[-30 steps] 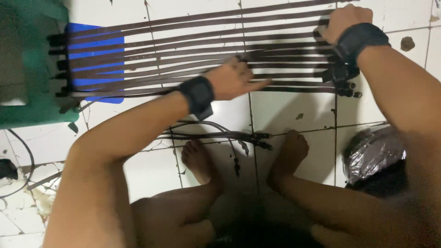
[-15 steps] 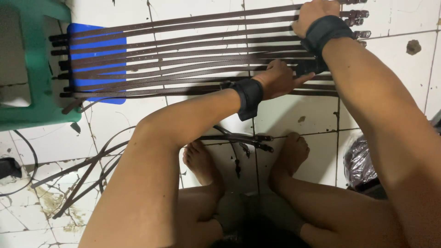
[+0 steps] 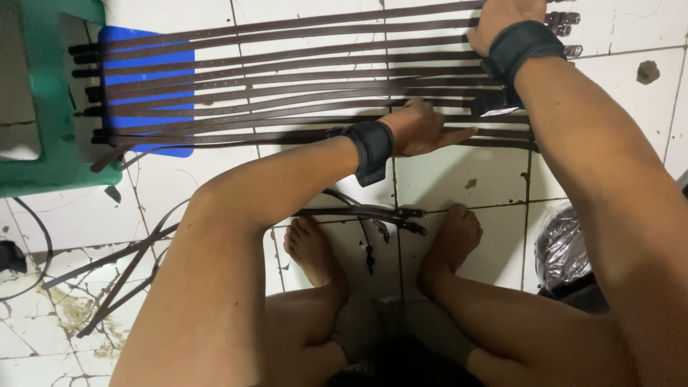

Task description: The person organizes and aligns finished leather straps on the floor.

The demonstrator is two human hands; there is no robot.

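Several long dark brown leather straps [image 3: 301, 79] lie side by side across the white tiled floor, running from a blue board [image 3: 147, 89] on the left to buckled ends at the upper right. My left hand [image 3: 419, 127] lies flat with fingers stretched on the nearest straps, at mid-length. My right hand [image 3: 502, 16] rests at the top edge on the straps near their buckle ends [image 3: 562, 20]; its fingers are mostly out of frame. Both wrists wear black bands.
A green plastic stool [image 3: 43, 93] stands at the left over the strap ends. More loose straps [image 3: 365, 213] lie by my bare feet [image 3: 312, 247], and others trail at lower left [image 3: 107, 287]. A dark plastic bag [image 3: 566, 254] sits at the right.
My left hand has slid to the right along the nearest straps. My right hand has moved up and left toward the buckle ends, and the view has shifted slightly.
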